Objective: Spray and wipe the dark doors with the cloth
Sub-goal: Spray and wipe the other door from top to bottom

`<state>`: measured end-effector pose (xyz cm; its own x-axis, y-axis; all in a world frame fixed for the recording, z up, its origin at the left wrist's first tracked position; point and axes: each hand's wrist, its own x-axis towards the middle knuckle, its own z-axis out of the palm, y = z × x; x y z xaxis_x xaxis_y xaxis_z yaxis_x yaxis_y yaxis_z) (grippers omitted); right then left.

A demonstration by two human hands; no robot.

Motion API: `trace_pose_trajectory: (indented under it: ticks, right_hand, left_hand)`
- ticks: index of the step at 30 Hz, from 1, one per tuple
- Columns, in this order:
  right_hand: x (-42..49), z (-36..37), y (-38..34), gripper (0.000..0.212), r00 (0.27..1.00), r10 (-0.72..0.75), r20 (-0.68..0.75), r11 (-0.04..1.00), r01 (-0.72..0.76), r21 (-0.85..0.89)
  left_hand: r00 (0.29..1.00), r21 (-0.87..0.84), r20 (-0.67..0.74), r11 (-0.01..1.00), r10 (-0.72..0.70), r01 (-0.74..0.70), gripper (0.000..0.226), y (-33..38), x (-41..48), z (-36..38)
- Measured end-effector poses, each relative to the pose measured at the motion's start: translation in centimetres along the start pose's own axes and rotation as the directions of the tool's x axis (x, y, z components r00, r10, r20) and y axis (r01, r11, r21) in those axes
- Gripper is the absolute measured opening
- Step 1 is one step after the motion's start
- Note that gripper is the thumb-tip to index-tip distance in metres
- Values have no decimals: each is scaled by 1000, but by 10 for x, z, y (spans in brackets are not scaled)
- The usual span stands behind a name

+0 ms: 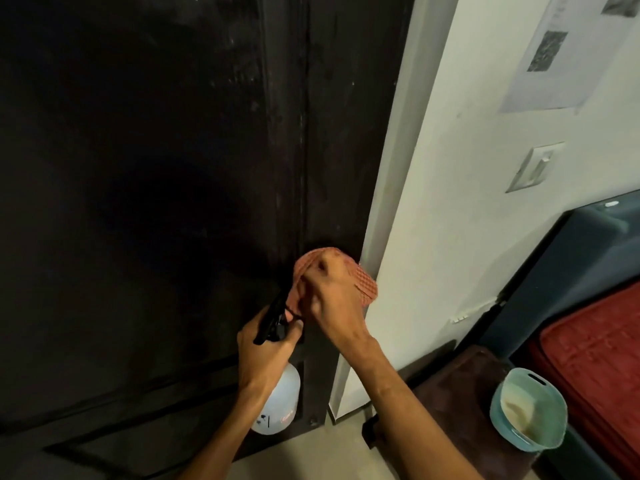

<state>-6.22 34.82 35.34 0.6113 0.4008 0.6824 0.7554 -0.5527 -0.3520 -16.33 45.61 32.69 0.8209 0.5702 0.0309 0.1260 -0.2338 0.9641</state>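
Orange checked cloth (349, 275) is bunched under the right hand (332, 299), which grips it and presses it flat against the dark door (156, 168) near its right edge. Just below and left of that hand, the left hand (266, 348) is wrapped around a spray bottle (280, 400), long axis upright, black nozzle pointing up toward the cloth.

This is looking like a home, a lived-in room by its entrance. A tall dark door (173, 168) is standing in a white wall (450, 220) carrying a light switch (535, 167) and taped-up printed sheets (561, 53); a red quilted mat (595, 358) and a teal plastic basket (530, 408) are sitting close by.
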Motion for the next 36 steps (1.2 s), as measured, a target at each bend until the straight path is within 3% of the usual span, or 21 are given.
trace_pose_trajectory:
  ticks: [1, 2, 4, 5, 9, 12, 14, 17, 19, 21, 22, 24, 27, 30, 33, 36]
  right_hand:
    - [5, -5, 7, 29, 970, 191, -148, 977, -172, 130]
    - [12, -10, 15, 29, 882, 393, -261, 913, -340, 227]
    - [17, -8, 24, 24, 727, 625, -284, 779, -556, 290]
    - [17, -3, 21, 26, 722, 643, -257, 765, -591, 255]
    - [13, 7, 10, 44, 810, 560, -177, 827, -532, 180]
    - [41, -15, -4, 40, 852, 487, -193, 866, -442, 235]
    - [60, -25, -23, 39, 906, 315, -282, 943, -267, 198]
    - [59, -9, -29, 52, 966, 108, -234, 993, -95, 69]
    - [38, 11, -19, 63, 963, 205, -173, 973, -220, -68]
    - [21, 24, -18, 73, 925, 350, -151, 931, -361, -57]
    - [21, 26, -21, 81, 932, 340, -128, 937, -347, -35]
    - [29, 26, -30, 92, 978, 202, -58, 979, -201, 18]
    - [21, 29, -30, 84, 1000, 1, 9, 994, -2, 112]
    - [-28, 54, -26, 91, 991, 111, 75, 973, -124, 196]
    - [-73, 70, -24, 97, 973, 198, 121, 963, -216, 158]
    - [-73, 67, -22, 92, 943, 328, 55, 861, -322, 393]
  left_hand:
    - [1000, -3, -11, 1000, 3, -3, 14, 3, 3, -1]
    - [1000, -10, -24, 1000, 1, -2, 16, 5, 5, -2]
    - [999, -14, -40, 1000, 5, -5, 17, 8, 7, -5]
    - [999, -15, -41, 1000, 12, -12, 17, 8, 8, -7]
    - [1000, -62, -19, 998, 20, -21, 13, 21, 14, -12]
    - [999, -77, -8, 996, 34, -35, 11, 33, 15, -11]
    - [999, -97, -5, 995, 36, -36, 13, 35, 11, -9]
    - [999, -100, -3, 994, 42, -42, 17, 33, 6, -9]
    - [998, -98, 0, 993, 64, -63, 16, 33, 2, -10]
    - [997, -107, -4, 991, 78, -78, 15, 37, 0, -15]
    - [997, -114, -16, 990, 79, -80, 16, 40, -1, -19]
    - [997, -135, -48, 988, 66, -72, 23, 40, 0, -26]
    - [996, -150, -71, 987, 53, -63, 22, 30, -2, -40]
    - [998, -164, -63, 986, 29, -39, 14, 20, -5, -45]
    - [997, -190, -77, 981, 24, -38, 16, 17, -7, -47]
    - [998, -181, -58, 983, 19, -29, 13, 17, -4, -50]
